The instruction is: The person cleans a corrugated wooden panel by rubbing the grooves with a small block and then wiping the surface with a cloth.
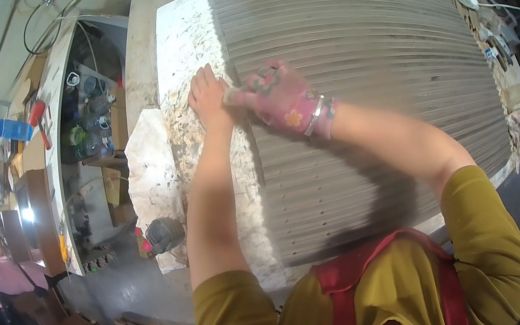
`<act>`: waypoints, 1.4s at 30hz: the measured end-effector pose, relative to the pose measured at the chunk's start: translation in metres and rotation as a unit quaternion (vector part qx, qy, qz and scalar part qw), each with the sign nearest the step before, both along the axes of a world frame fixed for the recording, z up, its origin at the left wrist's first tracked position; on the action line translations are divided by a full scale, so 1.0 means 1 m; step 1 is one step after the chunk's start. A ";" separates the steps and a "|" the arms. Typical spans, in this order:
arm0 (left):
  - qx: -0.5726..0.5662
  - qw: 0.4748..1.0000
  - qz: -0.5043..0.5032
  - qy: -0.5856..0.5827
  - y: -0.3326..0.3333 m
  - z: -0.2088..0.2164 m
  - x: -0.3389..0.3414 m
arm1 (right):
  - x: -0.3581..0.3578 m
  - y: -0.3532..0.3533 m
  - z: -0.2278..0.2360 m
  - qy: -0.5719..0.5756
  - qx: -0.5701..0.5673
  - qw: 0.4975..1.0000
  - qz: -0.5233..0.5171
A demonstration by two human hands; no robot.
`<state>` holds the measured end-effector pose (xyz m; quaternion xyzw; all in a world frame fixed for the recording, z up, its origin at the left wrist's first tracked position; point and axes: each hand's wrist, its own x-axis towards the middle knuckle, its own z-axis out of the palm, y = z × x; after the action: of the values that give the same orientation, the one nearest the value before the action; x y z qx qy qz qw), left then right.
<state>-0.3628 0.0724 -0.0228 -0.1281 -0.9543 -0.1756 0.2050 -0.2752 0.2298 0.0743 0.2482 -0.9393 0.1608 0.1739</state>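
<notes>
Grey ribbed panel (350, 48) laid on pale worktable (141, 66); judged stiff, heavy, best lifted by outer edges. Adjoining white speckled strip (187, 32) touched by bare left hand (210, 99), opened flat. Pink floral-gloved right hand (280, 95) curled; grip cannot be told.

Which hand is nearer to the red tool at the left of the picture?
The left hand. It lies on the white strip, right of the red tool; the right hand is farther right, mostly over the ridged panel.
</notes>
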 end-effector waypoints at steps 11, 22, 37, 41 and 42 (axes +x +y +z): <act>0.006 0.998 -0.057 -0.027 -0.006 -0.006 -0.005 | -0.019 0.029 -0.039 0.025 -0.076 0.983 -0.163; -0.026 0.999 -0.023 -0.033 -0.006 -0.007 -0.009 | 0.053 0.088 0.017 -0.096 -0.036 0.977 -0.189; -0.074 0.997 -0.001 -0.033 -0.008 -0.002 -0.004 | 0.078 0.185 0.054 -0.035 -0.004 0.961 -0.273; -0.036 0.998 -0.027 -0.036 0.000 0.002 -0.003 | 0.024 0.080 0.020 -0.071 0.016 0.995 -0.063; -0.034 0.998 -0.025 -0.037 -0.003 0.002 -0.003 | 0.021 0.080 0.015 -0.068 0.014 0.996 -0.058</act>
<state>-0.3656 0.0698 -0.0212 -0.1523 -0.9631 -0.1528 0.1606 -0.2538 0.3096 0.0897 0.1843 -0.9639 0.1535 0.1154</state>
